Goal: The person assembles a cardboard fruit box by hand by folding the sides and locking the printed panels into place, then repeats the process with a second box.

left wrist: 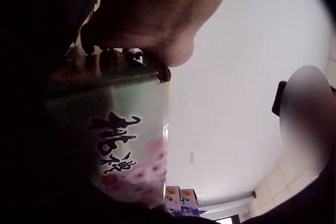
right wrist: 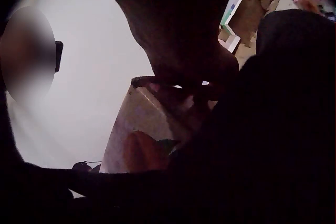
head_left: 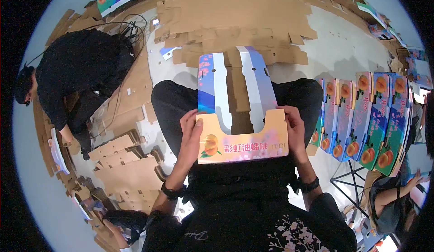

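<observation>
A printed cardboard fruit box, half folded, lies on my lap, its peach-picture end panel facing me. My left hand grips the panel's left edge, thumb on the front. My right hand grips the right edge the same way. In the left wrist view the hand sits over the panel's printed side. In the right wrist view the dark hand clasps the box edge.
Flat brown cardboard blanks cover the floor ahead. A row of finished printed boxes stands at my right. A person in black crouches at the left among cardboard stacks. Another person's arm shows lower right.
</observation>
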The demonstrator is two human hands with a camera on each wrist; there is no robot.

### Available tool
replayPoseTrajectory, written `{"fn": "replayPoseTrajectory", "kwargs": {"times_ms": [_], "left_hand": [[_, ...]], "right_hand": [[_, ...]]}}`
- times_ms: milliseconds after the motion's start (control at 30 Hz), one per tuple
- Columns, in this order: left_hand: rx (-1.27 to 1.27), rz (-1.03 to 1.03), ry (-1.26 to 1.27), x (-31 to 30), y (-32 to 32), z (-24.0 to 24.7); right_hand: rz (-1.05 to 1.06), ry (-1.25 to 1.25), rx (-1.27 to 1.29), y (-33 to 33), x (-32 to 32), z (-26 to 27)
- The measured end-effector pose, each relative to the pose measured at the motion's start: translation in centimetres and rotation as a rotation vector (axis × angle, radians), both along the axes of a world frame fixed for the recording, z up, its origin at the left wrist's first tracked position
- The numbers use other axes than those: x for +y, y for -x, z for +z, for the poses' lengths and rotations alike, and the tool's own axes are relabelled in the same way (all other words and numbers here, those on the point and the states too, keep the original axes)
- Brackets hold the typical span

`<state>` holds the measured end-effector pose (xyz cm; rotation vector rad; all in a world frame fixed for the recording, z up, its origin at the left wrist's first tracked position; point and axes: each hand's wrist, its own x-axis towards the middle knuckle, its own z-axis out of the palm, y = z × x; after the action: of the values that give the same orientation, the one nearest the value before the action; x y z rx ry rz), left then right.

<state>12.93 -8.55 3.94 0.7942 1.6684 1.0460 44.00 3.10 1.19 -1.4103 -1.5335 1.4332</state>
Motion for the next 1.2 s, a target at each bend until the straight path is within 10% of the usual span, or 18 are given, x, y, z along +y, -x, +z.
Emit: {"fn": "replayPoseTrajectory", "kwargs": {"times_ms": [1033,1200], "left_hand": [[0.122,-0.139,0.112,0.3,0.6,-1.0],[-0.323,0.091,0.091,0.5,-0.5,-2.0]], "right_hand": [[0.078,-0.035,-0.125,0.9,0.5,2.0],[-0.132,0.271,0.009,1.0,-0.3,-0.4]]}}
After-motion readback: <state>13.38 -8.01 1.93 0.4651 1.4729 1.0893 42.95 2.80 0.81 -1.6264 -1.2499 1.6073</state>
